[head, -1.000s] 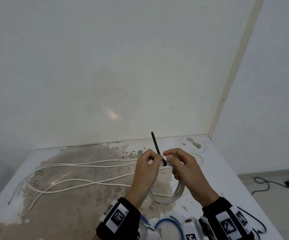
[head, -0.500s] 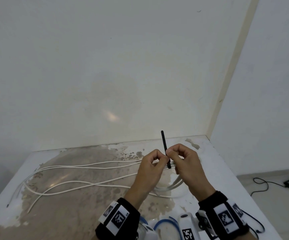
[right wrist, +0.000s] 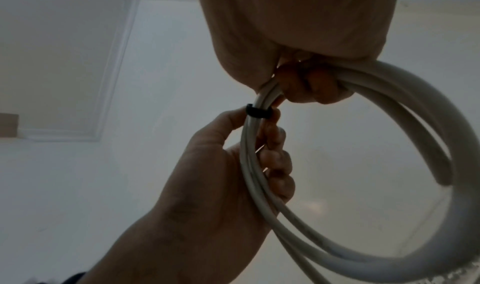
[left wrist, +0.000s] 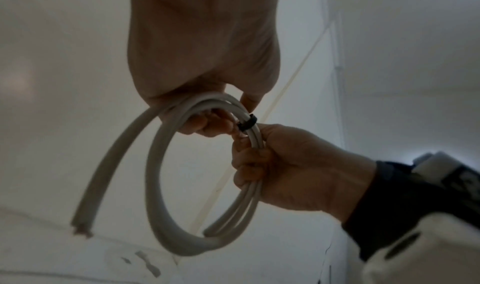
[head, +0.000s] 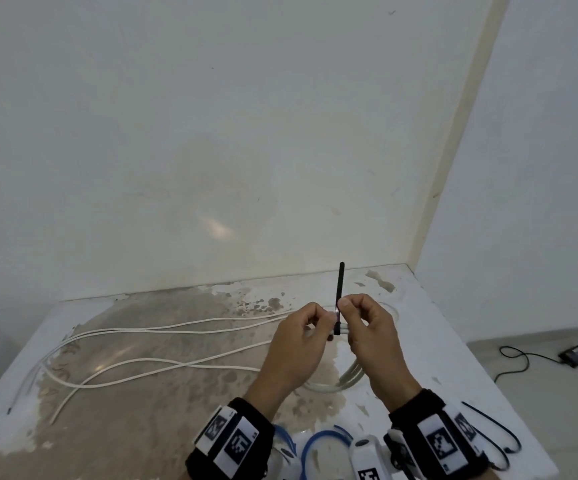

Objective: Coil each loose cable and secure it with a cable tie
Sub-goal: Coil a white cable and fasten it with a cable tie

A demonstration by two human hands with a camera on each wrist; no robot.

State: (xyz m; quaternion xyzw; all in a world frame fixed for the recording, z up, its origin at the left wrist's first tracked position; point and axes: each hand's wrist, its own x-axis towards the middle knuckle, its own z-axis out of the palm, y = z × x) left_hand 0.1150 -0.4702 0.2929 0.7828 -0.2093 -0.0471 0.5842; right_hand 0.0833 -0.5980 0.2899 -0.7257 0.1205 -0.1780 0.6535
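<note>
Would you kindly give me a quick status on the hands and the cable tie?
Left hand and right hand both grip the white coil. Black cable tie cinched around the strands, tail sticking up. Other white cables still loose on the table.

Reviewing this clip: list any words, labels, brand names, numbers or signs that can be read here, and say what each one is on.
No readable text in any view.
Left wristband: square black-and-white marker patterns, no letters or digits.
Right wristband: the same kind of markers; a tiny mark at one corner is too small to read.
White device between the wrists: a marker pattern, partly cut off.
Black adapter on the floor: too small to tell.
</note>
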